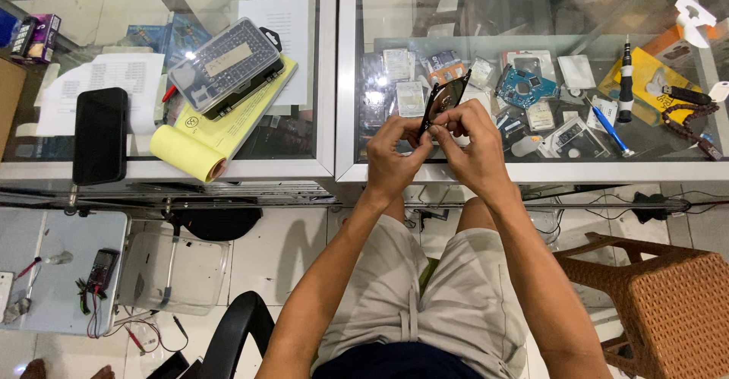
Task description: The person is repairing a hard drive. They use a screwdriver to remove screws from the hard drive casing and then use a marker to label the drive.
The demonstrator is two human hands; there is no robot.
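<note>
Looking down from the head camera, pale grey shorts (448,295) and two bare forearms are seen nearest. At centre, a thin dark metal plate (443,99), tilted on edge, is held between both hands above the front rim of a glass-topped display counter (338,83). The left hand (393,155) is closed on the plate's lower edge with curled fingers; the right hand (474,143) is pinched on its right side with thumb and fingertips.

At four o'clock a brown woven stool (661,303) is seen. At eight o'clock a white tray (53,273) carrying a small black multimeter (101,269) is seen.

Farther off on the glass, at ten o'clock, a black phone (99,136), a rolled yellow paper pad (205,140) and a clear plastic screwdriver-bit case (228,66) are laid. At two o'clock a black screwdriver (626,83) is placed, with a blue circuit board (525,84) under the glass.
</note>
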